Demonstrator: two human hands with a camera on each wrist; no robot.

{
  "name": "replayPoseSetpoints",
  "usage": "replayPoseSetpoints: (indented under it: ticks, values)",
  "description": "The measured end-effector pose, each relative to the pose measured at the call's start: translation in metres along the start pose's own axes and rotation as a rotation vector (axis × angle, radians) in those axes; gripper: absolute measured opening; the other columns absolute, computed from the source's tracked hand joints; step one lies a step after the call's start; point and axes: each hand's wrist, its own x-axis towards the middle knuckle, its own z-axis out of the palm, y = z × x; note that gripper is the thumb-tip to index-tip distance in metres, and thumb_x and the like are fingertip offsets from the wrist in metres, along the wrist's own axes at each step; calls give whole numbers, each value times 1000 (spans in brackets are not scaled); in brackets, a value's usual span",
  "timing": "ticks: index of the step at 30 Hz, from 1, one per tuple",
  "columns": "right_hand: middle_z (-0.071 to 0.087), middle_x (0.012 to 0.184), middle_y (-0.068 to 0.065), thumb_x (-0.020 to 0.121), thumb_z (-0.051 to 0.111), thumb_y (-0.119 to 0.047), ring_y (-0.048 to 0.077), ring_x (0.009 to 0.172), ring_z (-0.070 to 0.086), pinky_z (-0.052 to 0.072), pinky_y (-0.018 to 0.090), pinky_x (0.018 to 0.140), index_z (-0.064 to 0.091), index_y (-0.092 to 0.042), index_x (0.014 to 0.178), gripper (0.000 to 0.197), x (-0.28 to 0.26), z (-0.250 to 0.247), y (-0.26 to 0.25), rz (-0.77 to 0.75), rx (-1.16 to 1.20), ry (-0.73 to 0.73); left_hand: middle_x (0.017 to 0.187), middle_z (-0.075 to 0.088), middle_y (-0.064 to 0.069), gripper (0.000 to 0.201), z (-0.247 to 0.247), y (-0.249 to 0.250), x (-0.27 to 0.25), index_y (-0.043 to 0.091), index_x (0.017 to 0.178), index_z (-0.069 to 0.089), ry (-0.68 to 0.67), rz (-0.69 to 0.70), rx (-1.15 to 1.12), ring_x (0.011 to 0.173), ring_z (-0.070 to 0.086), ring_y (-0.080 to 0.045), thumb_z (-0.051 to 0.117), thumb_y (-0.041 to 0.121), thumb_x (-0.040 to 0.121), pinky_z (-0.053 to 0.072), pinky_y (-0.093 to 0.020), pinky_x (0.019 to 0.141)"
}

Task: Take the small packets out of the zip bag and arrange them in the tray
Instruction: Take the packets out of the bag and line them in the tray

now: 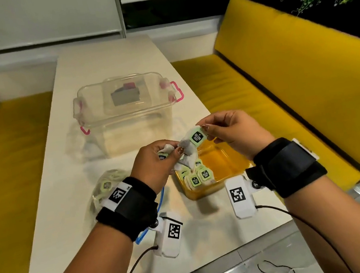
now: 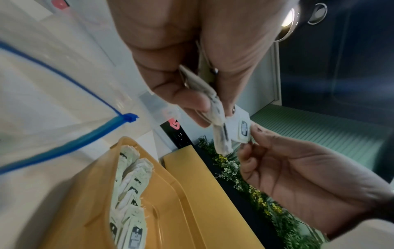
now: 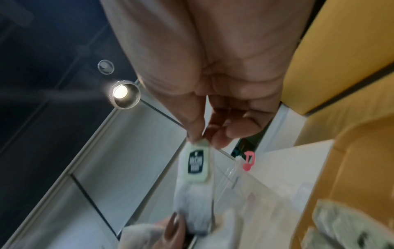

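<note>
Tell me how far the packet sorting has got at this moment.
Partly done. A cluster of packets already stands at the left end of the yellow tray. In hand: the left hand grips a bunch of packets while the right hand pinches one packet off it. Left: the zip bag still holds more packets.

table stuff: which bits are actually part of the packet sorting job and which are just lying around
Part of the job:
- zip bag, with packets inside
- yellow tray, packets stacked at its left end
- bunch of packets gripped by the left hand
- single packet pinched by the right hand

Just lying about:
- clear storage box with pink latches
- yellow benches
</note>
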Motion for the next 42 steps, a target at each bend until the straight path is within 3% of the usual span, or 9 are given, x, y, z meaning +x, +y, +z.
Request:
replayPoseSetpoints:
  ticks: [4, 8, 11, 18, 22, 25, 28, 36, 42]
  values:
    - [69, 87, 21, 88, 63, -6, 10, 66, 57, 50, 17, 59, 69, -7, 94, 8, 13, -14, 2, -30, -49, -85, 61, 68, 10, 11, 13, 3, 2, 20, 84, 71, 41, 2, -19, 53, 58, -3, 64, 13, 90, 48, -18, 51]
    - [65, 72, 2, 88, 64, -5, -4, 55, 55, 44, 10, 54, 70, -8, 93, 8, 29, -23, 10, -91, -155, -146, 66, 70, 7, 10, 21, 1, 6, 23, 84, 71, 107, -14, -11, 59, 61, -8, 66, 16, 89, 50, -20, 53]
    - [66, 74, -1, 88, 63, -5, -6, 54, 55, 44, 7, 54, 71, -7, 96, 11, 39, -29, 13, -129, -210, -185, 78, 73, -7, 11, 27, -4, 10, 13, 93, 73, 144, -28, -11, 63, 61, -12, 66, 20, 89, 48, -20, 51]
    - [69, 77, 6, 84, 70, -10, 12, 66, 59, 52, 21, 61, 72, -11, 86, 3, 71, -39, 18, -224, -483, -230, 77, 70, -1, 7, 37, -26, 16, 16, 91, 74, 241, -86, 110, 65, 61, -13, 69, 17, 87, 52, -23, 53]
    - [67, 77, -4, 82, 69, -10, 15, 74, 61, 50, 23, 64, 71, -15, 82, 6, 94, -38, 30, -231, -769, -252, 76, 69, 2, 5, 34, -37, 8, 20, 87, 73, 311, -104, 174, 59, 60, -7, 69, 17, 86, 53, -23, 52]
    - [68, 87, -3, 83, 67, -14, 17, 80, 61, 52, 29, 70, 72, -20, 81, 8, 107, -28, 42, -187, -964, -290, 79, 70, 1, 6, 32, -46, 3, 17, 90, 73, 316, -152, 157, 60, 61, -10, 68, 17, 86, 53, -25, 52]
    - [67, 92, -3, 83, 68, -16, 16, 80, 58, 45, 26, 66, 73, -23, 82, 9, 115, -19, 53, -132, -1044, -300, 77, 70, 2, 6, 33, -51, -2, 19, 86, 72, 296, -196, 124, 58, 61, -9, 68, 15, 86, 52, -26, 54]
    - [69, 97, 0, 84, 68, -18, 16, 80, 56, 43, 25, 68, 74, -23, 83, 8, 126, -6, 76, -3, -1044, -333, 81, 71, -1, 8, 32, -56, -6, 15, 92, 74, 262, -250, 83, 64, 63, -15, 68, 14, 87, 52, -24, 53]
    - [69, 95, -1, 84, 70, -19, 15, 77, 55, 42, 24, 65, 75, -22, 85, 6, 131, -4, 75, 18, -1028, -322, 80, 71, 1, 7, 31, -57, -3, 17, 90, 73, 255, -260, 65, 61, 63, -10, 68, 15, 86, 54, -24, 54]
